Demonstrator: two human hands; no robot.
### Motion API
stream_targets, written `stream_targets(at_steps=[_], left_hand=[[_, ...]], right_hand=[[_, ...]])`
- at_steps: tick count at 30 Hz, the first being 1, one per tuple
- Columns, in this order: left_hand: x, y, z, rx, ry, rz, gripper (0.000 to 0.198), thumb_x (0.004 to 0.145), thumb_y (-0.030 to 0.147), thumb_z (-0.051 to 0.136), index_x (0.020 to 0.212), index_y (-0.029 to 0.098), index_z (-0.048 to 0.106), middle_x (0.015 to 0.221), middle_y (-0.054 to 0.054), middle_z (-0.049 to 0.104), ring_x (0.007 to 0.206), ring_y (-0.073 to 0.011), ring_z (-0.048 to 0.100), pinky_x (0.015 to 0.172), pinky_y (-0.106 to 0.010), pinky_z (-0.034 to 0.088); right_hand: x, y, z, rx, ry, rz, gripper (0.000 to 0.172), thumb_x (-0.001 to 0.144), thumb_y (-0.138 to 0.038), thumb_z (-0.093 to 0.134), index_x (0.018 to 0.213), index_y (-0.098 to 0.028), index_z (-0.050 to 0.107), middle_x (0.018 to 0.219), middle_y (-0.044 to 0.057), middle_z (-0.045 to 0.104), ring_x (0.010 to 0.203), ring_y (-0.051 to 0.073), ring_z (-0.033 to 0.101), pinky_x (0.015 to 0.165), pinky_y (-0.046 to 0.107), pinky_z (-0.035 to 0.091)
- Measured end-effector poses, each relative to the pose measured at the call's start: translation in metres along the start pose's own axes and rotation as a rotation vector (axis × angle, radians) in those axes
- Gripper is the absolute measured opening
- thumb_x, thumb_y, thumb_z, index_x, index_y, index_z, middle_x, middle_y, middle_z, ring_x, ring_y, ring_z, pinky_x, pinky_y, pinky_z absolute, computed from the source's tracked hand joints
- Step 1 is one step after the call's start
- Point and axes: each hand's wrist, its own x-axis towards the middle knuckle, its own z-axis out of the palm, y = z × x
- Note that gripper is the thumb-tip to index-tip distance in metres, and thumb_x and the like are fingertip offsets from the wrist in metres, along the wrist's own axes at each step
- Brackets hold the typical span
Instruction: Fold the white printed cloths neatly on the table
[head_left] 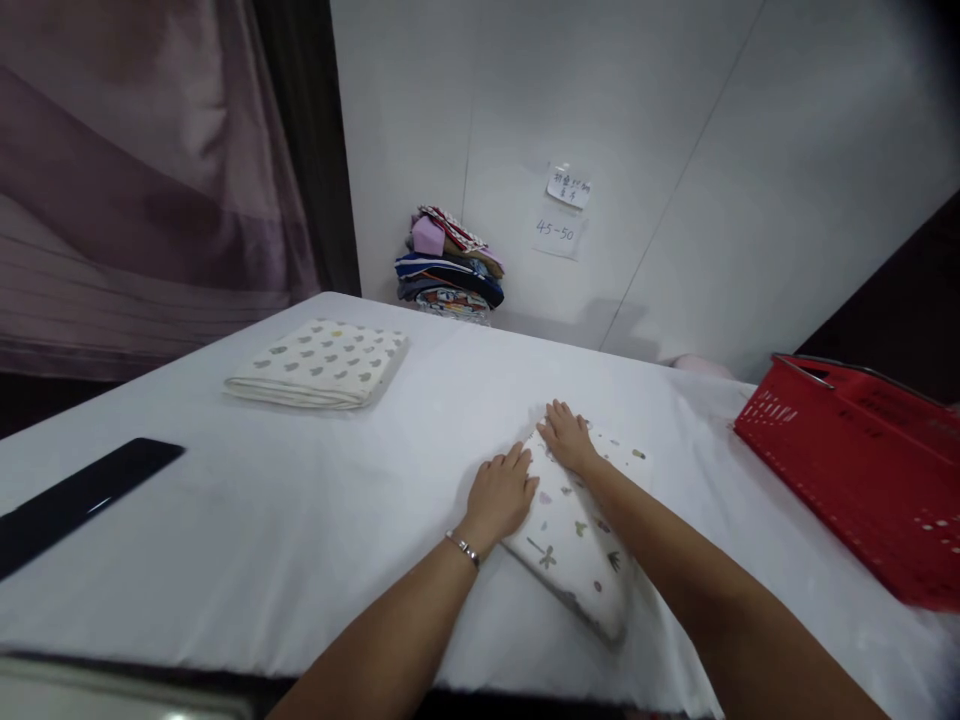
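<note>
A folded white cloth with small plant prints (574,535) lies on the white table (300,500) in front of me. My left hand (501,495), with a bracelet at the wrist, rests flat at the cloth's left edge, fingers stretched out. My right hand (568,436) lies flat on the cloth's far corner, fingers spread. Neither hand grips anything. A second folded cloth with a leaf pattern (319,363) lies apart at the far left of the table.
A red plastic basket (862,470) stands at the table's right edge. A pile of colourful folded fabrics (450,265) sits against the white wall, under two paper notes (562,210). A black flat object (75,497) lies at the near left. A curtain hangs at left.
</note>
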Motion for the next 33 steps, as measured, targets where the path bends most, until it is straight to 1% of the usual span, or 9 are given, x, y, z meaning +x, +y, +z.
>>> stream_targets(at_steps=[3,7,11,16,21,25,28,30,33], left_hand=[[0.000,0.000,-0.001,-0.004,-0.003,0.003,0.041,0.091,0.036,0.037,0.130,0.024,0.040,0.141,-0.005,0.039,0.110,-0.0236,0.049,0.090,-0.039,0.038],[-0.001,-0.002,-0.002,-0.013,0.009,0.011,0.040,0.091,0.035,0.036,0.129,0.024,0.041,0.140,-0.004,0.040,0.111,-0.0233,0.049,0.090,-0.039,0.038],[-0.001,-0.003,-0.003,-0.022,0.008,0.017,0.038,0.091,0.035,0.034,0.127,0.025,0.044,0.140,-0.002,0.042,0.110,-0.0227,0.050,0.090,-0.039,0.039],[-0.001,-0.004,-0.004,-0.049,0.004,-0.009,0.039,0.092,0.036,0.033,0.128,0.025,0.044,0.139,-0.002,0.043,0.112,-0.0225,0.049,0.090,-0.038,0.039],[-0.002,-0.004,-0.006,-0.086,0.033,-0.097,0.041,0.093,0.035,0.031,0.129,0.022,0.043,0.127,-0.005,0.055,0.105,-0.0208,0.054,0.087,-0.034,0.040],[-0.002,-0.004,-0.007,-0.074,0.046,-0.178,0.040,0.093,0.034,0.030,0.127,0.019,0.045,0.116,-0.007,0.060,0.104,-0.0206,0.054,0.085,-0.032,0.040],[0.001,-0.003,-0.009,-0.035,0.015,-0.224,0.036,0.093,0.032,0.031,0.119,0.018,0.050,0.106,-0.008,0.063,0.100,-0.0215,0.055,0.082,-0.033,0.041],[0.003,0.000,-0.013,-0.018,-0.022,-0.261,0.032,0.092,0.030,0.031,0.110,0.018,0.055,0.101,-0.009,0.064,0.098,-0.0221,0.055,0.081,-0.033,0.041],[0.002,0.009,-0.020,-0.068,-0.127,-0.309,0.030,0.091,0.028,0.032,0.100,0.016,0.058,0.103,-0.010,0.063,0.097,-0.0213,0.057,0.081,-0.031,0.042]], right_hand=[[-0.006,-0.003,0.000,0.009,-0.031,-0.005,0.057,0.094,-0.045,0.020,0.143,-0.016,0.022,0.152,0.008,0.014,0.139,0.020,0.008,0.109,0.046,0.008],[-0.015,-0.008,-0.011,0.054,-0.085,0.001,0.058,0.093,-0.047,0.023,0.143,-0.017,0.024,0.151,0.009,0.016,0.139,0.021,0.010,0.109,0.046,0.011],[-0.052,0.000,-0.019,0.036,-0.049,0.008,0.059,0.091,-0.048,0.033,0.143,-0.020,0.025,0.150,0.008,0.021,0.138,0.022,0.012,0.109,0.048,0.008],[-0.122,0.031,-0.011,0.080,0.073,0.188,0.056,0.088,-0.043,0.039,0.138,-0.019,0.036,0.148,0.010,0.026,0.138,0.024,0.015,0.109,0.049,0.009],[-0.161,0.048,0.006,0.486,0.322,0.342,0.067,0.080,-0.047,0.048,0.138,-0.014,0.037,0.150,0.010,0.019,0.138,0.024,0.014,0.111,0.041,0.018],[-0.167,0.047,0.013,0.896,0.410,0.504,0.084,0.070,-0.044,0.060,0.142,-0.014,0.028,0.147,0.010,0.028,0.133,0.025,0.030,0.109,0.036,0.026],[-0.162,0.049,0.014,1.096,0.424,0.543,0.092,0.064,-0.036,0.066,0.143,-0.014,0.025,0.143,0.010,0.037,0.125,0.024,0.041,0.103,0.032,0.036],[-0.155,0.053,0.012,1.126,0.420,0.544,0.089,0.060,-0.028,0.066,0.141,-0.016,0.030,0.140,0.008,0.042,0.122,0.024,0.045,0.101,0.032,0.038],[-0.142,0.065,0.003,1.038,0.418,0.525,0.081,0.059,-0.019,0.058,0.138,-0.017,0.038,0.136,0.007,0.047,0.121,0.026,0.046,0.099,0.036,0.040]])
